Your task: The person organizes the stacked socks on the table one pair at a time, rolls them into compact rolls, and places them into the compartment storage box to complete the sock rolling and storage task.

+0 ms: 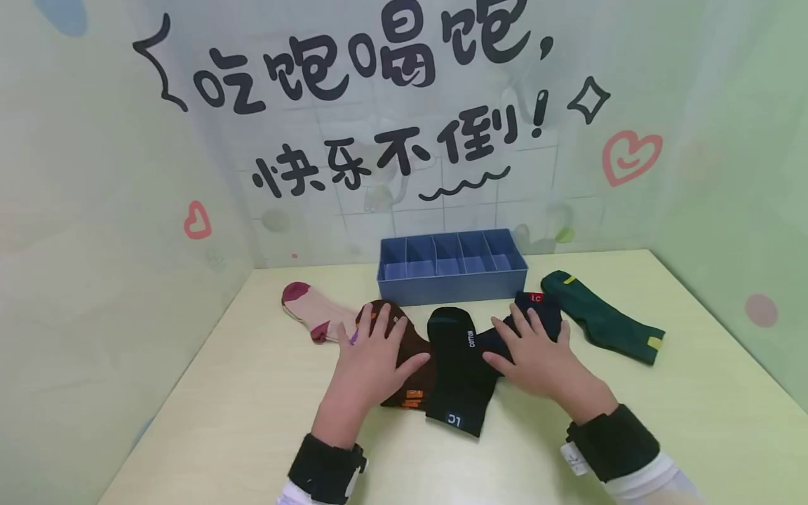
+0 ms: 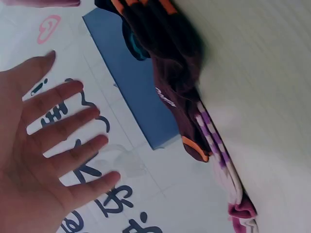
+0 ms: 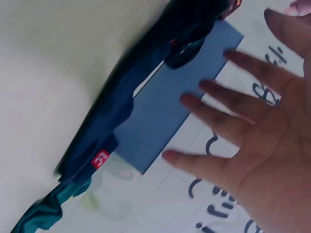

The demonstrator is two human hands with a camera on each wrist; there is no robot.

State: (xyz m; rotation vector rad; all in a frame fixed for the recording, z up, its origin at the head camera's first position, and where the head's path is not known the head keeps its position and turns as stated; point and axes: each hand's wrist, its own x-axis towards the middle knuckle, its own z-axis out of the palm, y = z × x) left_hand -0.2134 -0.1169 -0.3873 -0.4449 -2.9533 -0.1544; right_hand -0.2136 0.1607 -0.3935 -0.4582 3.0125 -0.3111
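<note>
My left hand [image 1: 369, 365] is held with fingers spread over the brown sock [image 1: 413, 340], which has orange marks. Fingers of my right hand [image 1: 536, 358] are likewise spread above the navy sock [image 1: 489, 344] with a red LC tag. Both palms hold nothing and hang apart from the socks in the wrist views. Between the hands lies a black sock [image 1: 457, 372] lettered COTTON and LC, overlapping its two neighbours. A pink sock [image 1: 322, 312] with a dark pink toe and heel reaches out at the left. Off to the right is a dark green sock [image 1: 612, 322] with yellow patches.
A blue box [image 1: 451, 291] with several compartments stands behind the socks, close to the back wall. Curtain-like walls with lettering enclose the pale table [image 1: 252, 407] at the back and both sides.
</note>
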